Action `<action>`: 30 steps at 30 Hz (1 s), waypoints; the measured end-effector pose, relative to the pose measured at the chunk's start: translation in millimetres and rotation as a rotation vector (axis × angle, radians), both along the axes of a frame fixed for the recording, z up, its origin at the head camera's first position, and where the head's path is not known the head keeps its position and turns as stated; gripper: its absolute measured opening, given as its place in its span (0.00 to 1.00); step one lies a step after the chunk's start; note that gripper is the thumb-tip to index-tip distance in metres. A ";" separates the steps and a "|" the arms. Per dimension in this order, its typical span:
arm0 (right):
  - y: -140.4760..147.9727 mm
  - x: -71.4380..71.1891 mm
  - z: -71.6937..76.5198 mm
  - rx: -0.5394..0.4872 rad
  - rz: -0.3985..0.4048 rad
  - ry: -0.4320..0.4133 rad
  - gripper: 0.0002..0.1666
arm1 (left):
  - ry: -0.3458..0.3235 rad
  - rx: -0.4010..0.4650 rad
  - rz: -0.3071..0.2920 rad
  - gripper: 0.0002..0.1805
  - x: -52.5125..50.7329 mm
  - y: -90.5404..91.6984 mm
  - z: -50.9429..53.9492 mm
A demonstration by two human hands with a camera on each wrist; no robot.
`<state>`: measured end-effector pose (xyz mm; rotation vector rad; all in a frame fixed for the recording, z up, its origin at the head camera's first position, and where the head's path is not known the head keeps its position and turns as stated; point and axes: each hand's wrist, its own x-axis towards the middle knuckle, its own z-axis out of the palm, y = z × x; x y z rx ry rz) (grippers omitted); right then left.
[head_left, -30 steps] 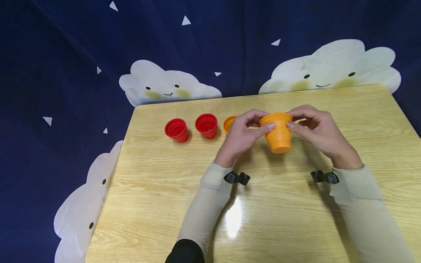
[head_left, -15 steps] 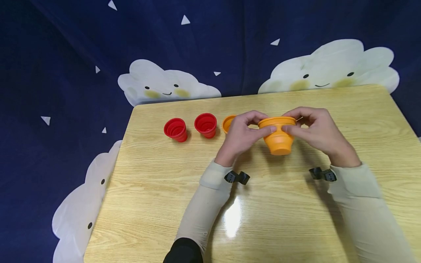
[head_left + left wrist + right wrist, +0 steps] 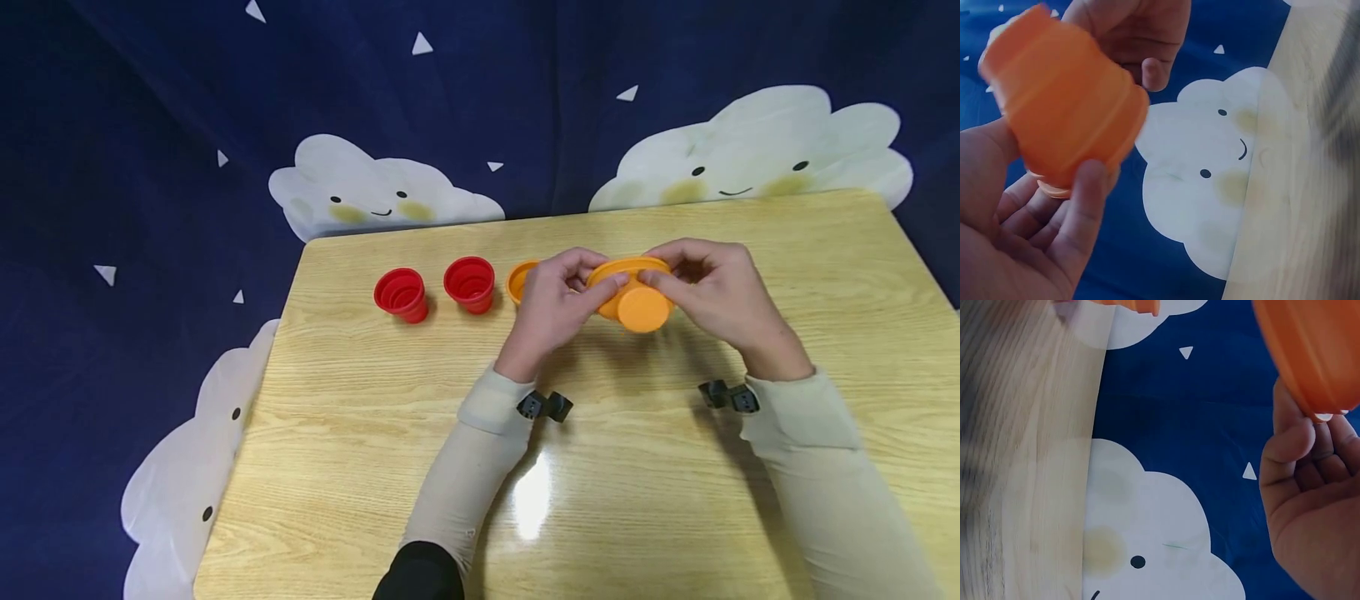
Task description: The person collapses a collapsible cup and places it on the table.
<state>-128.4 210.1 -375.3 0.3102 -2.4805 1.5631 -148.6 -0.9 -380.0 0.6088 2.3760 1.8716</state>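
Nearest are two pale sleeves, the left sleeve [image 3: 465, 483] rising from a black cover [image 3: 422, 575] at the lower edge and the right sleeve [image 3: 840, 492] slanting in from the lower right. A small black camera sits at each cuff, the left wrist camera [image 3: 531, 406] and the right wrist camera [image 3: 742, 400] on the inner sides of the wrists.

Beyond the cuffs, the left hand [image 3: 555, 300] and the right hand [image 3: 723, 292] pinch an orange collapsible cup [image 3: 643, 310] between them, one on each side. Both thumbs press the side facing the wearer, just below the rim, their tips near each other but apart; the other fingers curl behind the rim. The cup is held off the tabletop, tilted so that its round base faces the wearer and its rim lies beyond. The left wrist view shows its stepped, ribbed wall.

Just left of the left hand and partly hidden by it is a second orange cup [image 3: 517, 283]. Further left on the wood-grained table [image 3: 360, 433] stand two ribbed red cups, the nearer red cup [image 3: 470, 285] and the outer red cup [image 3: 401, 293], mouths up and apart.

Past the table's far edge hangs a navy backdrop [image 3: 525, 92] with white triangles and smiling clouds.
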 end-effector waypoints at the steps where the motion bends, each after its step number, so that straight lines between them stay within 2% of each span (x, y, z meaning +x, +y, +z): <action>1: -0.4 -0.1 -0.2 -0.007 0.007 0.010 0.09 | 0.016 0.002 0.009 0.13 0.3 0.6 -0.5; 8: -6.6 0.0 -3.1 -0.056 0.007 0.112 0.09 | 0.174 0.005 0.139 0.13 1.5 8.2 -6.4; 12: -10.6 0.4 -5.2 -0.038 -0.032 0.143 0.09 | 0.234 0.059 0.149 0.12 1.2 10.5 -9.9; 14: -11.2 0.6 -6.3 -0.024 -0.052 0.147 0.09 | 0.222 0.120 0.100 0.11 1.2 9.3 -10.6; 18: -6.7 -0.1 -8.2 -0.043 -0.079 0.152 0.09 | 0.097 0.267 -0.066 0.07 2.0 1.4 -11.7; 21: -2.8 -0.9 -7.7 -0.062 -0.094 0.154 0.10 | 0.020 0.324 -0.166 0.08 3.6 -5.5 -13.5; 23: -1.8 -1.0 -6.8 -0.069 -0.105 0.142 0.11 | 0.028 0.334 -0.193 0.09 4.8 -8.2 -14.5; 26: -1.9 -0.8 -6.6 -0.078 -0.121 0.122 0.12 | 0.071 0.331 -0.200 0.11 6.9 -9.8 -12.8; 30: -3.1 -0.3 -7.1 -0.095 -0.135 0.114 0.12 | 0.144 0.367 -0.207 0.11 12.8 -11.8 -1.8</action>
